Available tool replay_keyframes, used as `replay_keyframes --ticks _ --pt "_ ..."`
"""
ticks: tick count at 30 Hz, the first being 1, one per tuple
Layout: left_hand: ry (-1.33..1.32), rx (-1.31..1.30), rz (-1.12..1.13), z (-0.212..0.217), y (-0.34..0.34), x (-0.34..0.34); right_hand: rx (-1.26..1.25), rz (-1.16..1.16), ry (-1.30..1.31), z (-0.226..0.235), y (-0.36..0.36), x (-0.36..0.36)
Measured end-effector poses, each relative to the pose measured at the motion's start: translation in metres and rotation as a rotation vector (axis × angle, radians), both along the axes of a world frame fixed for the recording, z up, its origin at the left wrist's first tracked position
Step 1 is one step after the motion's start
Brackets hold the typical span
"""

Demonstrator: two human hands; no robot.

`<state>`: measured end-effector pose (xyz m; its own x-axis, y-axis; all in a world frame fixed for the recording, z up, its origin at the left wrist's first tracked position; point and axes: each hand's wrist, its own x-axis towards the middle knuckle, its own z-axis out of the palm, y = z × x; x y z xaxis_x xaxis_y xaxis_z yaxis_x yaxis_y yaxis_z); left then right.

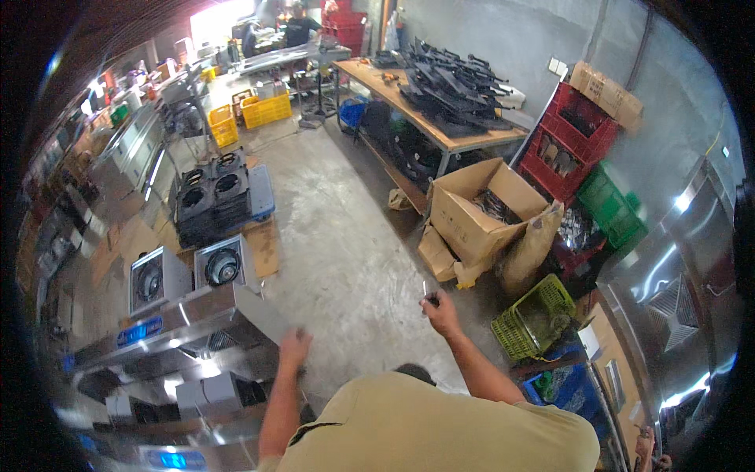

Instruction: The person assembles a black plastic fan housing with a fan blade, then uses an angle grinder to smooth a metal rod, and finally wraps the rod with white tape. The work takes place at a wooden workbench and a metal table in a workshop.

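Observation:
My right hand (443,313) is raised over the concrete floor, its fingers closed round a small slim thing (426,289) with a shiny light upper part and a dark lower part. What kind of tool or part it is cannot be made out. My left hand (296,346) hangs lower, smeared by motion, so its fingers do not show clearly. Nearest to it is the end of a shiny steel range hood (263,315). On that hood stand two boxy units with round fans (222,267).
Stacked black panels with round openings (212,197) lie beyond the hoods. At the right are an open cardboard box (472,224), a yellow-green crate (535,315), red crates (578,130) and upright steel hoods (680,299). A workbench (464,141) bears black parts. Someone (299,30) works far off.

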<state>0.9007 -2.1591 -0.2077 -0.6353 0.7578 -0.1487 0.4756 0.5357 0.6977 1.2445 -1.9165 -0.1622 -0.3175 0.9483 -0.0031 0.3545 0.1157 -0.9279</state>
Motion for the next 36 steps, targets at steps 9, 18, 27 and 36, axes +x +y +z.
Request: replay_keyframes --ticks 9,18,27,36 --pt "-0.031 -0.129 0.088 -0.057 0.201 -0.248 -0.204 -0.283 0.027 -0.053 0.204 -0.129" --pt "-0.433 -0.420 0.428 -0.138 0.239 -0.257 -0.002 -0.007 -0.020 0.006 0.492 -0.343" --pt "-0.504 -0.398 0.379 -0.186 0.480 -0.438 0.068 0.101 -0.041 0.004 0.690 -0.561" --pt "-0.641 0.119 -0.235 0.007 0.960 -0.646 0.172 0.153 -0.115 0.056 0.853 -0.735"
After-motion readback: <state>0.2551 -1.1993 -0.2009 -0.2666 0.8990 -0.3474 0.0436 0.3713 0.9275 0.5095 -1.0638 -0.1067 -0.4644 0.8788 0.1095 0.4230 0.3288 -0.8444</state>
